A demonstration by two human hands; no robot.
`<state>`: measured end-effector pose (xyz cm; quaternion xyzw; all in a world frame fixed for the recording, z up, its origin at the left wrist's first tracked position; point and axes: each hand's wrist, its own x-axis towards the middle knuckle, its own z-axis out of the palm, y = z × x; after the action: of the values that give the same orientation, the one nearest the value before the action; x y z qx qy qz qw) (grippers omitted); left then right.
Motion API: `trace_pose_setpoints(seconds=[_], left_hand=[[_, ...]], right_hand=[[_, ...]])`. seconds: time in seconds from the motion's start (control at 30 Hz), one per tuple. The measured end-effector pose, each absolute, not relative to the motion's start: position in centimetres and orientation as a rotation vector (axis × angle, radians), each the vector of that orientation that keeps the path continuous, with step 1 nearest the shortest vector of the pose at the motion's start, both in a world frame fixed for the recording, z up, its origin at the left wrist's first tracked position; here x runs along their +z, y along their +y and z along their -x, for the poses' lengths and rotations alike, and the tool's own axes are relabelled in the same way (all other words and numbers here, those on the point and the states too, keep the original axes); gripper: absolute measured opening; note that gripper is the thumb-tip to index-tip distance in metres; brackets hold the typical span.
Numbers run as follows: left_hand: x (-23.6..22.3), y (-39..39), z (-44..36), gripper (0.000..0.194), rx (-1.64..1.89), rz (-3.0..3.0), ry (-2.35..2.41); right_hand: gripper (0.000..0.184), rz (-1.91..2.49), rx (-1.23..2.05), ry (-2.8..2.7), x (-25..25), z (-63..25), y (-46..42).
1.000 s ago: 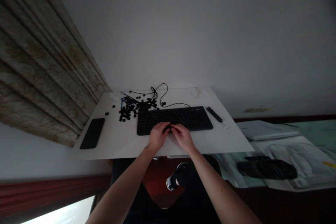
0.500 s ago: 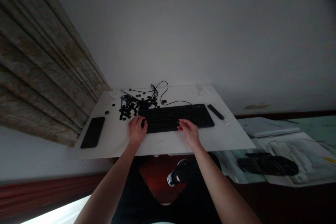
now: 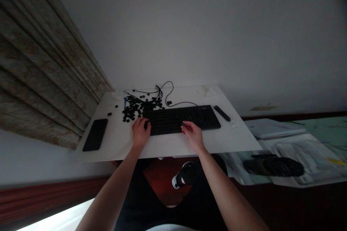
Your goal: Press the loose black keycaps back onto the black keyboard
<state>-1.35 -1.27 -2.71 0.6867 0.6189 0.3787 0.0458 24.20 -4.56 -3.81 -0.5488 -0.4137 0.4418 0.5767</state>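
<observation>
Keyboard (image 3: 181, 120): left hand (image 3: 141, 133) at left end, right hand (image 3: 193, 136) on front edge; keycaps (image 3: 135, 109) beside; I cannot tell either grip's closure.

The keyboard (image 3: 181, 120) is matte black on a white tabletop (image 3: 114, 142), and the keycaps (image 3: 134, 111) beside its left end are black too, around one blue strip (image 3: 125, 103). Beyond them hangs a curtain (image 3: 46, 68) mottled beige and brown.

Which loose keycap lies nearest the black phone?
The lone keycap beyond the top end of the phone, well apart from the main pile.
</observation>
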Motion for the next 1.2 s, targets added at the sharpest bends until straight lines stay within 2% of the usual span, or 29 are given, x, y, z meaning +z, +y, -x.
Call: trace_pose_setpoints(seconds=[0.33, 0.67, 1.0, 1.2], left_hand=[[-3.3, -0.9, 1.3, 0.02, 1.096, -2.193, 1.823], [-3.6, -0.8, 1.2, 0.02, 1.082, -2.212, 1.808], [-3.6, -1.0, 0.9, 0.024, 1.032, -2.278, 1.758], [-2.9, -1.5, 0.4, 0.031, 0.914, -2.502, 1.575]], right_hand=[[0.045, 1.3, 1.068, -0.85, -3.0, -24.9, -3.4], [0.037, 1.286, 1.251, -0.782, -0.1, -29.8, 1.0], [0.016, 1.529, 1.425, -1.197, 0.4, -30.3, 5.0], [0.015, 1.553, 1.505, -1.446, 1.0, -30.2, 6.5]])
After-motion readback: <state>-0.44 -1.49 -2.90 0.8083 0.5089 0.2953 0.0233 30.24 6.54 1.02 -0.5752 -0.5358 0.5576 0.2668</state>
